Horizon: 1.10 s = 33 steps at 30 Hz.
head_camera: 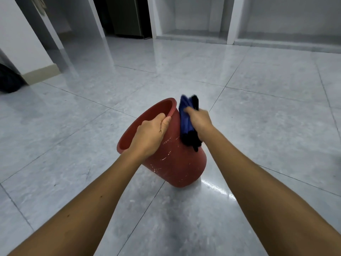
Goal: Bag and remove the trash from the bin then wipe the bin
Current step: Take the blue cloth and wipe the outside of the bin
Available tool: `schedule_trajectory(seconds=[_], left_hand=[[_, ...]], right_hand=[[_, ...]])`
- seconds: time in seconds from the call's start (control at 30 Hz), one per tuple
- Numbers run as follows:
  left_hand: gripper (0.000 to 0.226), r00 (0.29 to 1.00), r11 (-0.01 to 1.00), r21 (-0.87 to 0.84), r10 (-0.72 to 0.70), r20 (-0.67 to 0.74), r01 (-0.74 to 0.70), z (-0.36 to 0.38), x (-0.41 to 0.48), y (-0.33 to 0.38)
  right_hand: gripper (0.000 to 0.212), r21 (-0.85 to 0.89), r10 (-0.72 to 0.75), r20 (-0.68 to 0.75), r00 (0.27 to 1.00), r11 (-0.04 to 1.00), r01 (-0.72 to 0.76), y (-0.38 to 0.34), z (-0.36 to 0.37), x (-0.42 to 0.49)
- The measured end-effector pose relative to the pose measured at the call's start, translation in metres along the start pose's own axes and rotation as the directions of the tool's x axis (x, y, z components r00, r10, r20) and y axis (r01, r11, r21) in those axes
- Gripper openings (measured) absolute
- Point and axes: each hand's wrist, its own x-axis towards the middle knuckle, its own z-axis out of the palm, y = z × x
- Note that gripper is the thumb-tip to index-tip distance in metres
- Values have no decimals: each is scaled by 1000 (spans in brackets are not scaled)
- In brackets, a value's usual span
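Bin point(171, 159) tilted; left fingers point(163, 120) over rim, right hand point(200, 119) presses cloth point(185, 117).

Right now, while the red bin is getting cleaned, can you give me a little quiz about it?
1. True or false: the bin stands straight upright.
2. What does the left hand grip? A. the bin's rim B. the bin's bottom C. a bag
3. Fill the gap: the right hand presses a blue and black ____ against the bin's outer side.
Key: 1 false, it is tilted; 2 A; 3 cloth.
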Motion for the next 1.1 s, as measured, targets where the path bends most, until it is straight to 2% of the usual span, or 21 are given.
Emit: schedule_trajectory(seconds=[0.1,0.17,0.27,0.37,0.43,0.5,0.53,0.57,0.6,0.63,0.67,0.73,0.83,0.93,1.0,1.03,1.1], left_hand=[[44,996,996,-20,-88,-7,88,-6,-5,-2],[45,995,995,-23,-100,18,100,-6,-3,3],[47,988,986,-71,-155,-7,154,0,8,16],[45,971,959,-153,-236,29,237,5,18,31],[40,964,910,-321,-227,142,261,6,19,30],[39,974,893,-404,-128,187,195,0,6,20],[41,987,941,-323,-55,152,103,-4,-6,9],[44,995,989,-149,17,102,-2,-5,-20,-5],[51,995,996,57,71,64,-75,-7,-35,-18],[57,994,975,200,89,58,-98,-8,-48,-29],[61,996,966,248,62,69,-77,-8,-57,-36],[63,997,977,214,-11,80,-6,-4,-57,-35],[58,997,976,217,-28,75,11,7,-37,-16],[43,1000,971,241,-3,21,-3,12,-24,-4],[41,1000,976,219,-9,5,8,7,-18,-4],[42,1000,984,175,-27,4,26,4,-17,-5],[41,997,997,-11,-79,0,79,-2,-23,-12]], right_hand=[[24,-165,216,-95,972,959,-229,54,-21,-18],[30,-191,299,-126,946,928,-319,65,-34,-26],[24,-272,144,-76,987,949,-160,39,-34,-22],[17,-249,-44,-27,999,968,36,2,-18,-23],[14,-254,-97,-68,993,964,77,-2,-15,-24],[22,-270,-55,-132,990,963,18,15,-26,-23],[26,-287,3,-164,986,956,-51,28,-36,-24],[29,-302,84,-193,978,943,-141,41,-47,-25],[31,-287,181,-220,959,927,-241,54,-56,-28],[34,-257,259,-235,937,913,-316,62,-62,-30],[36,-236,294,-238,926,907,-349,64,-63,-31],[38,-270,241,-192,951,919,-287,52,-55,-30],[38,-313,36,-81,996,948,-60,11,-27,-29],[24,-234,-160,29,987,959,162,-24,0,-35],[16,-213,-188,41,981,958,193,-24,4,-34],[18,-226,-171,22,985,959,171,-16,0,-33],[29,-296,-76,-43,996,953,60,13,-16,-29]])
